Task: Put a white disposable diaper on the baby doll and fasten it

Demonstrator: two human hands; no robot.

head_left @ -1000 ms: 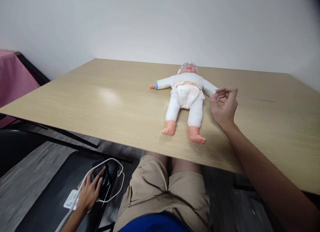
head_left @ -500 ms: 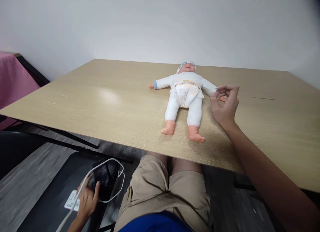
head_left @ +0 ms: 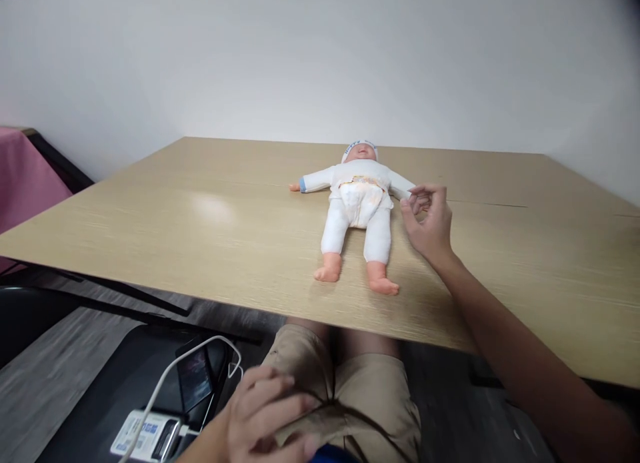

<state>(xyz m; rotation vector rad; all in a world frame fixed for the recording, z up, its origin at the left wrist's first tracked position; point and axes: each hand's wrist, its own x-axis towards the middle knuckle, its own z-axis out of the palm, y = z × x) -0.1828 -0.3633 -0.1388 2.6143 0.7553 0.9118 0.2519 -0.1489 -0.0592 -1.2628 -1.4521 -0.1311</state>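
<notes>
A baby doll (head_left: 373, 173) lies on its back on the table, arms spread and feet toward me. It wears a white outfit, a lettered headband and a white diaper (head_left: 361, 202) with an orange-patterned top edge. My right hand (head_left: 431, 220) hovers beside the doll's arm on the right, hiding its end. Its fingers are curled, with the thumb apart, and nothing shows in them. Over my lap, my left hand (head_left: 270, 410) is slightly blurred, fingers loosely bent and apart, holding nothing visible.
The wooden table (head_left: 225, 250) reaches the white wall. Left of my legs, a black chair (head_left: 100, 390) holds a phone (head_left: 195, 380), a white cable (head_left: 163, 376) and a white labelled device (head_left: 145, 436). Pink cloth (head_left: 30, 176) hangs at the far left.
My left hand has left the phone and moved right over my lap, uncovering the white device. My right hand stays by the doll's arm. The view has shifted slightly.
</notes>
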